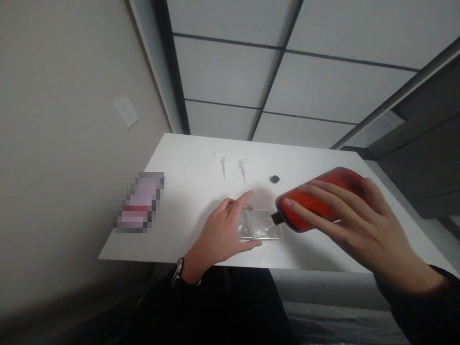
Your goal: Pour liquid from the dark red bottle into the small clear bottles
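Observation:
My right hand [354,225] grips a red bottle [325,194] tipped on its side, its dark nozzle pointing left over a small clear plastic tray [264,225] with round wells. My left hand [224,230] rests on the left end of that tray, fingers spread and steadying it on the white table [187,191]. A watch sits on my left wrist.
A small black cap [274,179] lies on the table behind the tray. Two white pump heads [233,166] lie on a clear sheet farther back. A blurred pink and white item [140,201] sits at the left edge. A wall with a socket stands left.

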A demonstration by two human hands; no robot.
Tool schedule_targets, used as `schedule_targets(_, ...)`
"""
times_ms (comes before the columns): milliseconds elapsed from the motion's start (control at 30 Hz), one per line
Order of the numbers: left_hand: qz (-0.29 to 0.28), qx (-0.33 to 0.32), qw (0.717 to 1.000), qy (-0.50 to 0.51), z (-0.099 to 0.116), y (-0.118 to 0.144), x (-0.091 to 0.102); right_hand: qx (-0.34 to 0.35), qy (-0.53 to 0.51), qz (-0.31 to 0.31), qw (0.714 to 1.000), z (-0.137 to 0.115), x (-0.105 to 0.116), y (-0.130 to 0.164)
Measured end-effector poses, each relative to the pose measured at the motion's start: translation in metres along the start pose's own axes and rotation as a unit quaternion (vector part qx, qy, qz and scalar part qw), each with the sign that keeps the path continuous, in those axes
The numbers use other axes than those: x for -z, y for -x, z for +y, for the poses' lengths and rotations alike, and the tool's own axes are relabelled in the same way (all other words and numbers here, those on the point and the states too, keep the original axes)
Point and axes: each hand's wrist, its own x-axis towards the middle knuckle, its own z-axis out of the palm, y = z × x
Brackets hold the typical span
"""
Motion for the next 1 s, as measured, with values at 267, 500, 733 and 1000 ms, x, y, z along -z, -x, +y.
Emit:
schedule_targets(267,0.001,-0.012,1.000,0.005,-0.003,0.000,-0.001,0.024,0.023,-0.004,0.999,-0.003,-0.002,-0.003)
schedule_targets(500,0.097,-0.058,0.987,0.110,-0.015,0.023,0.012,0.048,0.036,-0.014,0.998,-0.002,-0.003,-0.007)
schedule_targets(733,0.109,0.055,0.975,0.185,-0.045,0.062,-0.003,0.071,0.055,-0.003,0.996,-0.006,0.006,-0.020)
schedule_targets(1000,0.075,0.057,0.994,0.051,-0.054,0.053,-0.008,0.119,0.081,0.027,0.989,-0.006,0.006,-0.039)
